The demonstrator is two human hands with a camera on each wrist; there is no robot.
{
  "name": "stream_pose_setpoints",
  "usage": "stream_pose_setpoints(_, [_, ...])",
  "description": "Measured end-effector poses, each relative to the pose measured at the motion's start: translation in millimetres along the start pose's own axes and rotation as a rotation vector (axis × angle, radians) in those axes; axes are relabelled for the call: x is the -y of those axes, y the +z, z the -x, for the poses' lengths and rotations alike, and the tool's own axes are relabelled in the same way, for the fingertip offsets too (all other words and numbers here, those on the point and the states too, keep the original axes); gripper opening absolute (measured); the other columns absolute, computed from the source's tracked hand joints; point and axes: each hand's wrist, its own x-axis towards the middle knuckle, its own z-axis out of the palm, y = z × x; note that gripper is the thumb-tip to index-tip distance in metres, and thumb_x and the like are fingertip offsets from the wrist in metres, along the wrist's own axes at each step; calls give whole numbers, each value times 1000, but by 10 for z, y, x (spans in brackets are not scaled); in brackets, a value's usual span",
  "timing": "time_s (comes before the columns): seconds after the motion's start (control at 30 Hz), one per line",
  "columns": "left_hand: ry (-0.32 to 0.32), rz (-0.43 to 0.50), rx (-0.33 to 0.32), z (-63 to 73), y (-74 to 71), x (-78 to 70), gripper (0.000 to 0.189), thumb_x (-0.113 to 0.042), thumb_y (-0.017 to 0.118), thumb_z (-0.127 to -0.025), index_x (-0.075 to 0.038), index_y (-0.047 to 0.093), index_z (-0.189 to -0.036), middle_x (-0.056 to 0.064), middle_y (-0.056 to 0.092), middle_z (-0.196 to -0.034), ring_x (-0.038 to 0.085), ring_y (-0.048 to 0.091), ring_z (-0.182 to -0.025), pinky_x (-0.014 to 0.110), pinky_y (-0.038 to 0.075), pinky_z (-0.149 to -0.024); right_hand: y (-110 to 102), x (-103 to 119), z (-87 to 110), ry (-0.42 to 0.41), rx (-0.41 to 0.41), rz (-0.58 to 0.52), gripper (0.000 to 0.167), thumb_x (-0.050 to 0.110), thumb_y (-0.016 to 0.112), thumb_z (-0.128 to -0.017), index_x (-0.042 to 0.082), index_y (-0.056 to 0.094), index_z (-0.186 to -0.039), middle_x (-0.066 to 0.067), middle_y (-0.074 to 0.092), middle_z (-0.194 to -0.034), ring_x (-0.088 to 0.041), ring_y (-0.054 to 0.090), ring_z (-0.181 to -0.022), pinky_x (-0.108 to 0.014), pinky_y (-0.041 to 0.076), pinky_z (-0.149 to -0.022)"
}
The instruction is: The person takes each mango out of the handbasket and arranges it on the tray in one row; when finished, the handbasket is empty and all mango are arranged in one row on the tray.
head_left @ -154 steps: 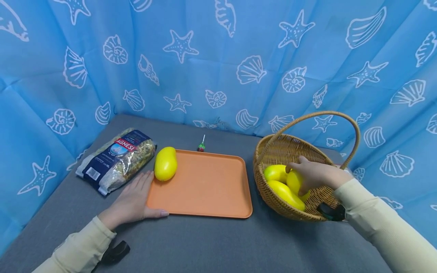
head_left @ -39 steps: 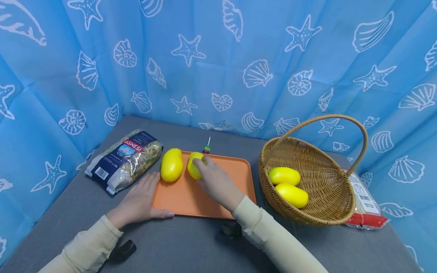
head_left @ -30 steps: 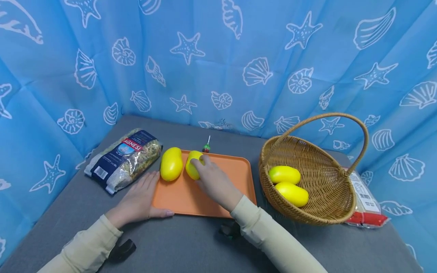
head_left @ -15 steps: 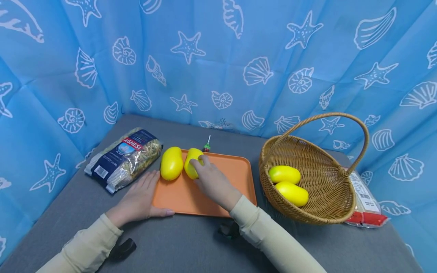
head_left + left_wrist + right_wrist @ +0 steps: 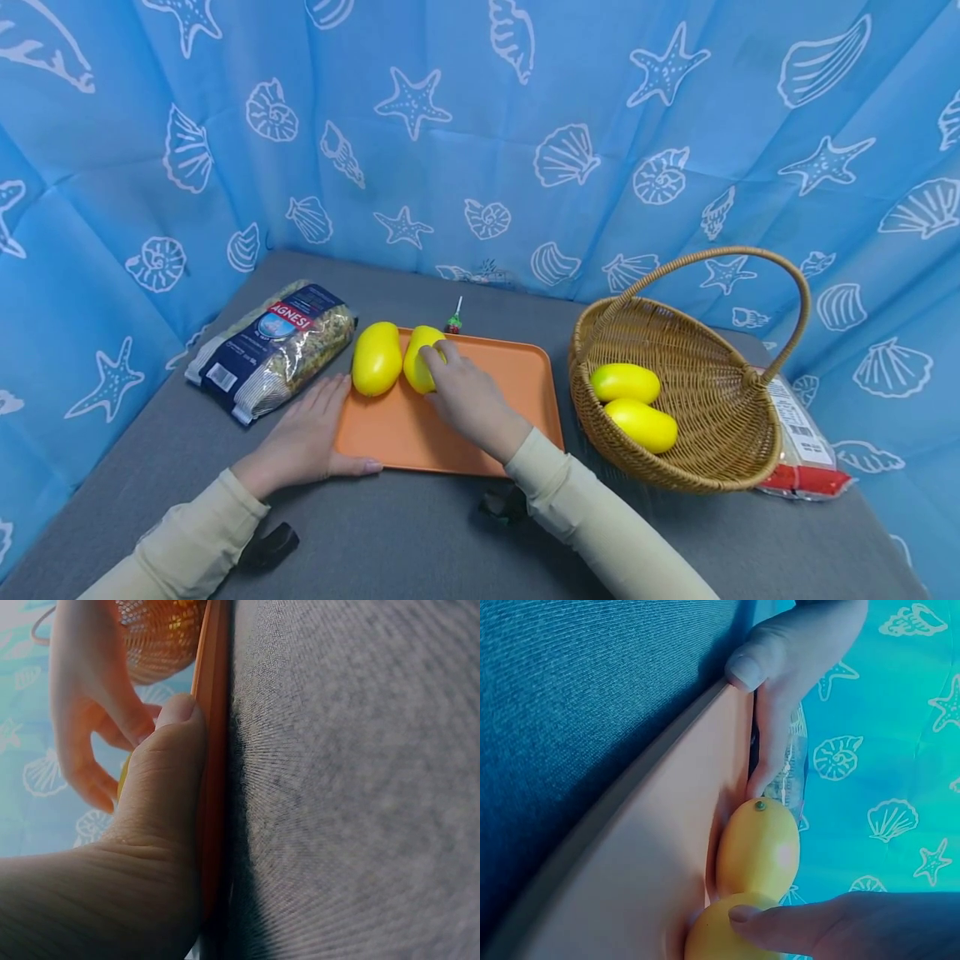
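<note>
Left of tray (image 5: 480, 408), "AGNESI" pasta bag (image 5: 273, 348).

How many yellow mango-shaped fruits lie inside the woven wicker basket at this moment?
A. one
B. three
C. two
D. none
C: the woven wicker basket holds two yellow mango-shaped fruits; the other two lie on the orange plastic tray.
</note>
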Motion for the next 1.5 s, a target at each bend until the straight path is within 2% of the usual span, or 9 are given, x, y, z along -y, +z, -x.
stream_pose_setpoints(0.63, [0, 5, 4, -2, 3, 4, 134, -90, 52, -62, 10, 22, -146, 32, 22, -152, 48, 23, -139, 61, 23, -112, -41, 14, 21, 32, 7, 3, 57, 27, 73, -86, 12, 46, -134, -15, 47, -134, -22, 61, -93, -31, 58, -69])
stream_pose_setpoints(0.83, [3, 3, -1, 1, 4, -4, 132, -87, 55, -64, 10, 23, -146, 32, 23, -152, 48, 23, -139, 60, 23, -112, -92, 33, 19, 60, 27, 7, 57, 28, 73, -86, 13, 47, -134, -14, 45, -138, -25, 61, -101, -34, 59, -72])
stream_pose_setpoints(0.93, [7, 2, -8, -2, 3, -7, 131, -86, 56, -64, 11, 23, -146, 32, 23, -151, 49, 24, -139, 60, 24, -112, -184, 48, 48, 74, 31, 9, 59, 28, 73, -85, 12, 47, -136, -14, 43, -141, -23, 63, -98, -33, 59, -71])
stream_pose_setpoints(1.0, [7, 1, -9, -4, 5, -5, 131, -86, 56, -64, 10, 23, -146, 32, 23, -151, 48, 24, -139, 60, 24, -112, -275, 50, 91, 67, 23, 2, 60, 27, 73, -86, 12, 47, -137, -14, 42, -142, -20, 64, -86, -27, 57, -65])
stream_pose_setpoints(1.07, [9, 0, -10, -4, 12, -4, 131, -86, 55, -64, 11, 23, -146, 32, 23, -151, 49, 24, -139, 60, 24, -112, -376, 43, 160, 51, 0, -7, 60, 26, 73, -86, 11, 46, -137, -14, 42, -141, -16, 62, -72, -21, 53, -57])
stream_pose_setpoints(1.2, [4, -9, -8, -2, 23, 6, 132, -88, 54, -64, 10, 23, -146, 32, 23, -152, 48, 23, -139, 60, 23, -112, -598, 30, 335, 31, -49, 24, 61, 27, 72, -87, 13, 45, -139, -12, 46, -136, -13, 55, -64, -15, 40, -43])
stream_pose_setpoints(1.27, [3, -13, -6, -4, 23, 9, 133, -89, 52, -63, 11, 23, -146, 32, 23, -151, 48, 23, -139, 60, 23, -112, -712, 24, 435, 33, -73, 58, 60, 29, 72, -87, 15, 45, -139, -11, 48, -134, -11, 55, -65, -13, 38, -42])
stream_pose_setpoints(1.37, [-4, -14, 8, -10, 10, 4, 133, -90, 50, -63, 10, 23, -146, 32, 23, -152, 48, 23, -139, 60, 23, -112, -877, -7, 604, 19, -129, 87, 55, 29, 72, -86, 14, 50, -135, -9, 52, -131, -13, 60, -74, -18, 47, -48])
stream_pose_setpoints(1.5, [-16, -7, 28, -18, -10, -8, 134, -91, 50, -62, 9, 22, -147, 31, 22, -152, 48, 23, -139, 61, 23, -112, -1079, -83, 826, -9, -218, 102, 50, 24, 75, -84, 13, 55, -128, -7, 55, -125, -20, 63, -97, -29, 56, -62])
